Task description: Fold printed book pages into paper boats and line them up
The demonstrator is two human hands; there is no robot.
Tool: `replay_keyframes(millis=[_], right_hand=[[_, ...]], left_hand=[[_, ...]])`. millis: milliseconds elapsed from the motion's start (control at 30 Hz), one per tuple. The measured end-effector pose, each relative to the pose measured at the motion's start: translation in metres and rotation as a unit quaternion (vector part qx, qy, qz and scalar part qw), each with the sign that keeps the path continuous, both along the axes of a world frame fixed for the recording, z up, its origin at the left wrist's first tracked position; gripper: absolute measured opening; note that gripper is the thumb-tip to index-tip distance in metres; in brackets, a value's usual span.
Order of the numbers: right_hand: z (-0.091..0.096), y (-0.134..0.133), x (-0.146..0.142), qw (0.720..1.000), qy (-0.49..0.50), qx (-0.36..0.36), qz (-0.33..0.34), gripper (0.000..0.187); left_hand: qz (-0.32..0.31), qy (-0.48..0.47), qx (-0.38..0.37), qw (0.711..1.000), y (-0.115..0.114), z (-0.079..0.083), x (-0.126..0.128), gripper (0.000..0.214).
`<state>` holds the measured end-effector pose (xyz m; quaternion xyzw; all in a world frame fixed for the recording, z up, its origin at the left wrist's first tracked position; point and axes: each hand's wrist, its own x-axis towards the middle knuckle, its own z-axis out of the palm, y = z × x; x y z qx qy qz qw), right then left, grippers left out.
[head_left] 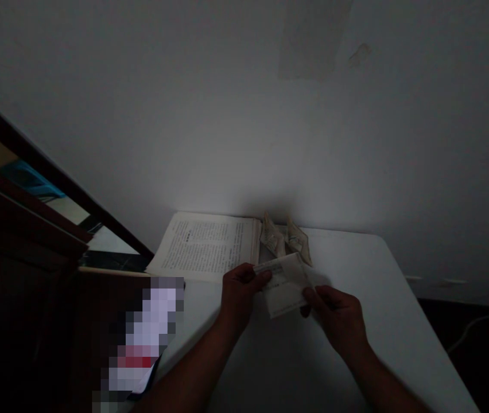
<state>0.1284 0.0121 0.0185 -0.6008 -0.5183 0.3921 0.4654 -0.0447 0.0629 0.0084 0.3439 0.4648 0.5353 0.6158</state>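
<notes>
Both of my hands hold a folded sheet of printed paper [285, 293] above the white table. My left hand [241, 292] pinches its left edge, thumb on top. At the lower right edge, my right hand [340, 312] grips the paper between thumb and fingers. Just beyond the sheet stand two folded paper boats [272, 236] made of printed paper, side by side near the wall. An open book [208, 244] with printed pages lies to the left of the boats.
The white table [352, 258] meets a pale wall [227, 126] at the back. A pixelated phone-like object [145, 338] lies at the left edge. Dark wooden furniture [20, 258] stands at the left, and a pale cable [474, 324] runs at the far right.
</notes>
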Motion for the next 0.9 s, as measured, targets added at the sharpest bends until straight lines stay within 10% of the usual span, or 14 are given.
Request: replay_keyframes(millis=[533,900], right_hand=[[0.001,0.0,0.001,1.0,0.015,0.003,0.005,0.036],[-0.006,0.001,0.006,0.998,0.032,-0.011,0.047,0.036]], left_hand=[[0.002,-0.062,0.026,0.998,-0.002,0.005,-0.001,0.02],[-0.16,-0.014,-0.005,0.987,-0.006,-0.006,0.001,0.027]])
